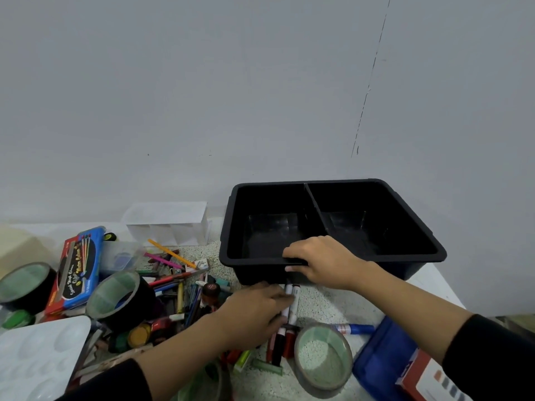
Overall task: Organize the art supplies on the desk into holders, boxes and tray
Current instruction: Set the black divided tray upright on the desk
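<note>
- Reaching forward from the lower left, the left hand (254,311) curls its fingers round a bundle of markers (294,299) just before the tray's front wall.
- Right hand (321,260) grips the near rim of the black two-compartment tray (376,204), fingers hooked inside and thumb outside.

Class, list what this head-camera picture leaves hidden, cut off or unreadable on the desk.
Head view: the left hand covers the markers midway, so their count is unclear.
Head view: the right hand hides some near rim of the black tray.
Head view: frame edges cut off the white palette and the red-and-white box.
Head view: print on the blue paint box is too blurred.
</note>
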The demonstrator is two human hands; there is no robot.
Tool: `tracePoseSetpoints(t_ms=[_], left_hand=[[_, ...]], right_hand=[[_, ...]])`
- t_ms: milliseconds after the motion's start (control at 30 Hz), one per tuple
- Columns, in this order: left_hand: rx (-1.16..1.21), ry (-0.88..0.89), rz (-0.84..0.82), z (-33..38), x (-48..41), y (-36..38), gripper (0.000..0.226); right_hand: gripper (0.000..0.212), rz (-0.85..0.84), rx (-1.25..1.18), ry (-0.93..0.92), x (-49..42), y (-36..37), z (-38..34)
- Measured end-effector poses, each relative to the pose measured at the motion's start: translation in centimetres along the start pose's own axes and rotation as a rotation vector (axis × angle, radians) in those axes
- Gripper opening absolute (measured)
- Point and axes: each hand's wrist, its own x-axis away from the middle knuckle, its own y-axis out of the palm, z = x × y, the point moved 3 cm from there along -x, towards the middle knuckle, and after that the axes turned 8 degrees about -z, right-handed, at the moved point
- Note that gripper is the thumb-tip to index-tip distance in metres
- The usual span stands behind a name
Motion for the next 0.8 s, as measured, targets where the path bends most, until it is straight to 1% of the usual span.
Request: tracePoseSetpoints(t_ms=[67, 167, 333, 467, 533, 667, 800], left_hand=[[-0.065, 0.031, -0.014, 0.5, -0.9, 0.7, 0.053], [-0.085, 0.046, -0.034, 0.7, -1.5, 1.1, 0.062], [-0.038, 0.125, -0.04, -0.1, -0.6, 1.1, 0.052], [0.03, 0.124, -0.024, -0.8, 0.3, 0.8, 0.047], [0.064, 0.106, 0.021, -1.0, 0.7, 0.0, 0.045], [0.205, 0.032, 0.137, -1.5, 2.3, -2.2, 0.037], [0.388, -0.087, 0.333, -2.9, 5.4, -4.7, 0.041]], right_hand=[[0.022, 0.002, -0.006, 0.003, 0.0, -0.3, 0.3], [0.022, -0.024, -0.007, -0.002, 0.0, -0.2, 0.3], [0.021, -0.044, -0.011, 0.008, 0.1, 0.6, 0.5], [0.019, -0.064, -0.019, 0.021, 0.0, 1.8, 0.4], [0.019, -0.074, -0.068, 0.043, -0.1, 1.9, 0.5], [0.035, -0.111, -0.265, 0.072, -0.4, 1.0, 0.4], [0.039, -0.058, -0.377, 0.092, -1.4, 0.6, -0.6]])
